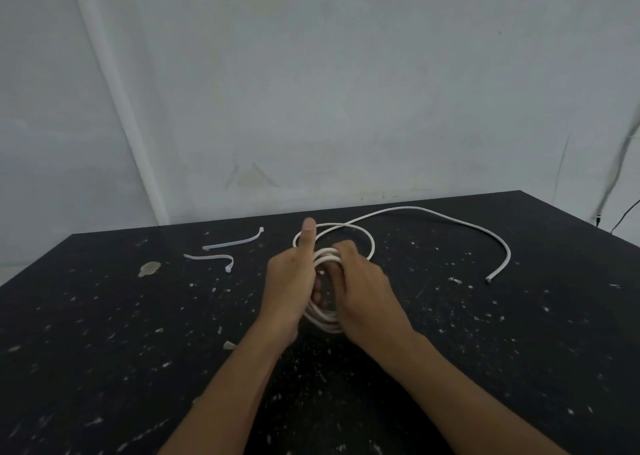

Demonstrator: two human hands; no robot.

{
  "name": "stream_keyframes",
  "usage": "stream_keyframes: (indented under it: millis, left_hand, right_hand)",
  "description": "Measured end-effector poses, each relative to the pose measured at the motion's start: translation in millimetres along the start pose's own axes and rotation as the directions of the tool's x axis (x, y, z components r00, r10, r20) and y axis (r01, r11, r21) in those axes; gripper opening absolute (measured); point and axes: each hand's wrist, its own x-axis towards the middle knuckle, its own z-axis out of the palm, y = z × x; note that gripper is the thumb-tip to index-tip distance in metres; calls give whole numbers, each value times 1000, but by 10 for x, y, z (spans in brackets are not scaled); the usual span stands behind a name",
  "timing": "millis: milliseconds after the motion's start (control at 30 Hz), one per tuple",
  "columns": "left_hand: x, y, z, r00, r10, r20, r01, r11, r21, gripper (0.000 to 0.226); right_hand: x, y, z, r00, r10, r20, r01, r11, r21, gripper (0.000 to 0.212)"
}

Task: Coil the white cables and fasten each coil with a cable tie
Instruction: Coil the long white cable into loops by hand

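A white cable [433, 213] lies on the black table [104, 316]. Part of it is wound into a coil [323, 319] between my two hands. My left hand [289, 288] holds the coil's left side with its fingers curled through the loops and its thumb pointing up. My right hand [363, 292] grips the strands at the coil's top right. A loose loop sits just behind the hands, and the free tail arcs right to its cut end [489, 279]. Two white cable ties [232, 242] [211, 258] lie on the table to the left.
A pale stain [149, 268] marks the table left of the ties. A small light scrap [228, 345] lies near my left forearm. The table's far edge meets a grey wall. Dark wires [620, 219] hang at the far right.
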Motion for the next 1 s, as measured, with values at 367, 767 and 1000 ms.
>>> stream_keyframes:
  millis: [367, 767, 1000]
  left_hand:
    - [17, 34, -74, 994, -106, -2, 104, 981, -161, 56]
    - [82, 20, -217, 939, -245, 241, 279, 953, -116, 75]
    - [97, -2, -210, 949, -210, 234, 231, 971, -65, 75]
  right_hand:
    - [25, 12, -103, 962, -185, 201, 176, 983, 61, 82]
    - [48, -27, -200, 885, -225, 408, 345, 906, -247, 135]
    - [63, 1, -162, 903, -260, 341, 366, 881, -299, 113]
